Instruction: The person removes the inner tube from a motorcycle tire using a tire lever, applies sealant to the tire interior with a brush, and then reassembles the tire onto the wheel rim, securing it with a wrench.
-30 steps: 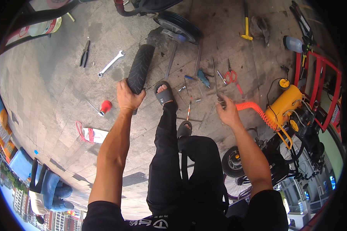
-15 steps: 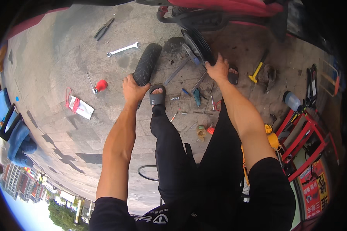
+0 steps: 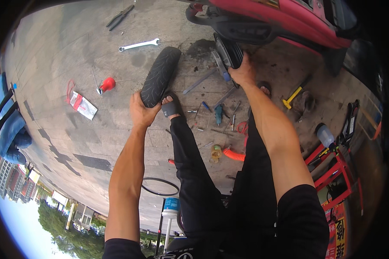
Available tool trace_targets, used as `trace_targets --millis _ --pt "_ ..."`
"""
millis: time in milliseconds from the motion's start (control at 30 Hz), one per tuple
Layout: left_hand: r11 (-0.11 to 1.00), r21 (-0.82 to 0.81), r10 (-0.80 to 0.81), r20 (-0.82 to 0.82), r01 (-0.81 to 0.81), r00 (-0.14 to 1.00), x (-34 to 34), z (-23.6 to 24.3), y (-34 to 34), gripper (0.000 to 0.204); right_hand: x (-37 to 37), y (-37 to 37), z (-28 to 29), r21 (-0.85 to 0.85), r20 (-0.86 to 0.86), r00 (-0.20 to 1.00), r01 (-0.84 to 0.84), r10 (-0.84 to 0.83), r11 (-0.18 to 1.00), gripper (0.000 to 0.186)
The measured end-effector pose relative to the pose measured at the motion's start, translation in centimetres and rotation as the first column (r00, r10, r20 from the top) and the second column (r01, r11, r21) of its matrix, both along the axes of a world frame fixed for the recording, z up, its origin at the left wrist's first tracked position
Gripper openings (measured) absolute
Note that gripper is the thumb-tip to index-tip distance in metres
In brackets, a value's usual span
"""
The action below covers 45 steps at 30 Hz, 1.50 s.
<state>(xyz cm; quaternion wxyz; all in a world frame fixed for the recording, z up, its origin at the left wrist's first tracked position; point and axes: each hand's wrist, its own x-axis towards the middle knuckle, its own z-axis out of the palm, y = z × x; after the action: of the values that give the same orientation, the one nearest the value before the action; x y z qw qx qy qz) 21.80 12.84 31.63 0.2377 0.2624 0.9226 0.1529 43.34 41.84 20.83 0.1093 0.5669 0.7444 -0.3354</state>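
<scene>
At the far left edge, someone in blue trousers is partly in view, and next on the paving come a white pouch with a red strap and a red-bulbed tool with a thin metal rod. Dark-handled pliers lie open farther off, with a silver wrench to their right. The left hand is closed on the near end of a black tyre, which leans away from it, slightly rightward, beside a sandalled foot. Below these sit a thin black hoop and a blue and white bucket. A small jar and a teal tool lie among scattered hand tools, while the bare wheel stands beyond. The right hand touches the wheel's rim with thumb and fingers apart; whether the fingers curl round it, I cannot tell. Farther right are a red vehicle, a yellow-headed hammer, a clear bottle and a red metal frame
</scene>
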Motion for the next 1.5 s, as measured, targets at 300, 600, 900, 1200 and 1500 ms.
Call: trace_targets --millis 300,600,900,1200,1500 --pt "0.999 -0.037 -0.005 0.027 0.006 1.000 0.1 0.3 1.5 0.067 0.9 0.1 0.8 -0.086 0.024 0.999 -0.036 0.038 0.996 0.089" --pt "0.943 -0.047 0.332 0.143 -0.329 0.932 2.6 1.1 2.4 0.069 3.3 2.2 6.4 -0.318 0.142 0.961 -0.184 0.239 0.930 0.091" --pt "0.937 0.117 0.309 0.163 -0.329 0.937 10.1 -1.0 5.6 0.077 10.7 0.0 10.7 -0.279 0.125 0.951 -0.240 0.283 0.930 0.082" --pt "0.906 0.122 0.370 0.234 -0.405 0.899 15.5 -0.7 8.2 0.077 15.2 0.5 13.1 -0.162 0.127 0.970 -0.186 0.207 0.969 0.083" --pt "0.708 0.096 0.557 0.534 -0.700 0.636 19.7 -2.2 9.6 0.070 13.2 2.1 16.0 -0.199 0.044 0.993 -0.097 0.108 0.975 0.078"
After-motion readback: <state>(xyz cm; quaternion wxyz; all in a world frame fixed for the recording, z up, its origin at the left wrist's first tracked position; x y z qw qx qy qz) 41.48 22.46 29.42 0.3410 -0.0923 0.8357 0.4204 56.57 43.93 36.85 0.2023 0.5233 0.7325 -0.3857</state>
